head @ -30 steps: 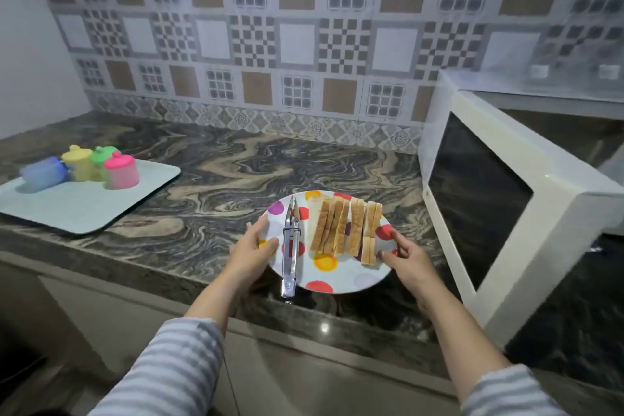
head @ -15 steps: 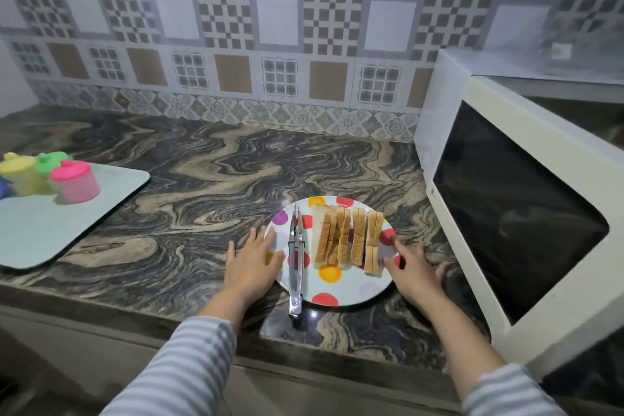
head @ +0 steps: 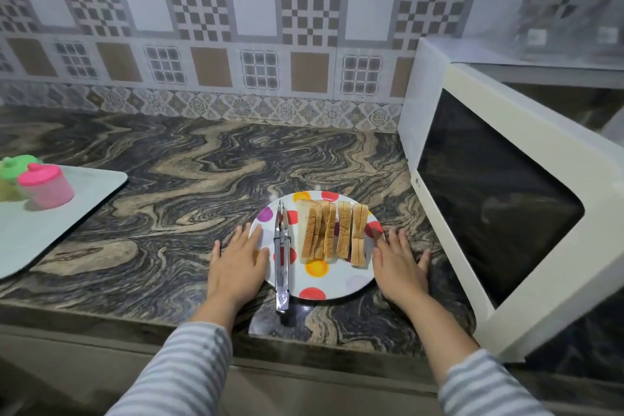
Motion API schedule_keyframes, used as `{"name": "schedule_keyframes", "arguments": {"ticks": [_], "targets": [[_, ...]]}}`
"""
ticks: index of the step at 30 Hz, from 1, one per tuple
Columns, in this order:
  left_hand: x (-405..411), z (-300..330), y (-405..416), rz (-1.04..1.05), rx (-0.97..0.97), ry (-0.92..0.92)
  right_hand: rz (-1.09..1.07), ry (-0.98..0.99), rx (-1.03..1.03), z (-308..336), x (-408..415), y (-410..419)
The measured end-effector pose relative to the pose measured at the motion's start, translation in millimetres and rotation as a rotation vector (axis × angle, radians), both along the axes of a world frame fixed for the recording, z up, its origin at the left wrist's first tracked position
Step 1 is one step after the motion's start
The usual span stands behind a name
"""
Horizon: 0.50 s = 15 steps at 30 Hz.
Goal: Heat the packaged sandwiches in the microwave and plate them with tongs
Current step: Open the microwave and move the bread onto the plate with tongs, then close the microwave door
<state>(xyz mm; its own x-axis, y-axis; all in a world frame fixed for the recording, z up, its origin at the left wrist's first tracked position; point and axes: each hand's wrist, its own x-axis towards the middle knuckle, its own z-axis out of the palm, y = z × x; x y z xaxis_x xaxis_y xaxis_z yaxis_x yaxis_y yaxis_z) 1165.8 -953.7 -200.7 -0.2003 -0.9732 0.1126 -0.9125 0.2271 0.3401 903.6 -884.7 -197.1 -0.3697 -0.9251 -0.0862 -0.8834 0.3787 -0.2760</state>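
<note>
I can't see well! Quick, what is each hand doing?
Left hand: open, flat at the plate's left edge.
Right hand: open, flat beside the plate.

One plate (head: 337,287), one tongs (head: 281,253), two hands (head: 236,267), one microwave (head: 506,199), one tray (head: 50,230)

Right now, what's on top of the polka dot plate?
On the polka dot plate lie metal tongs, handle end overhanging the near rim, and a row of sandwich slices. The fillings are hidden, and the left hand covers the left rim.

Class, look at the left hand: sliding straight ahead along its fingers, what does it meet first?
The left hand already overlaps the plate rim; beyond its fingertips the counter looks free, probably to the wall.
</note>
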Motion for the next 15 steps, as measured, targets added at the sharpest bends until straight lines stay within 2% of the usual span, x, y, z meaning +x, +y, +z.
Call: {"name": "schedule_keyframes", "arguments": {"ticks": [5,11,15], "targets": [[0,-3,-1,0.008,0.006,0.016,0.002,0.002,-0.012,2,1,2],[5,12,10,0.018,0.080,0.192,-0.006,-0.095,-0.026,16,10,26],[4,32,40,-0.030,-0.008,0.228,0.013,-0.109,0.004,35,25,67]]}}
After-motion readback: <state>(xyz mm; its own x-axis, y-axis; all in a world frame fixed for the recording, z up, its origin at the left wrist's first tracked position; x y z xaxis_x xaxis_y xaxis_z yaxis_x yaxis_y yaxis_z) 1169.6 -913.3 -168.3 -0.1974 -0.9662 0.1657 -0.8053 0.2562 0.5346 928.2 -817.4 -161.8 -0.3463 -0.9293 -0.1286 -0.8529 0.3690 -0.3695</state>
